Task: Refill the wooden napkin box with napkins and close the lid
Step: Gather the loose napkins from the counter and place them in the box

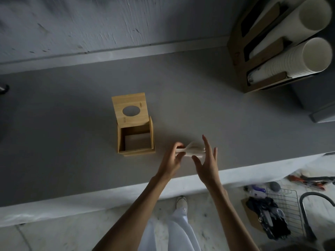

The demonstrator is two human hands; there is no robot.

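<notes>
Both hands (188,160) hold a napkin stack (191,151) beside the open wooden napkin box (135,140)

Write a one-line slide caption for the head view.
Both hands, left and right, hold a napkin stack beside the open, empty wooden box on the grey counter.

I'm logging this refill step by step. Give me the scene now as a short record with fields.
box: wooden napkin box on grey counter, looks empty
lid: lid open, tilted back, oval hole
napkins: napkins held between both hands, right of box
left hand: left hand pinching napkins
right hand: right hand fingers spread against napkins
far right: cup dispenser
</notes>
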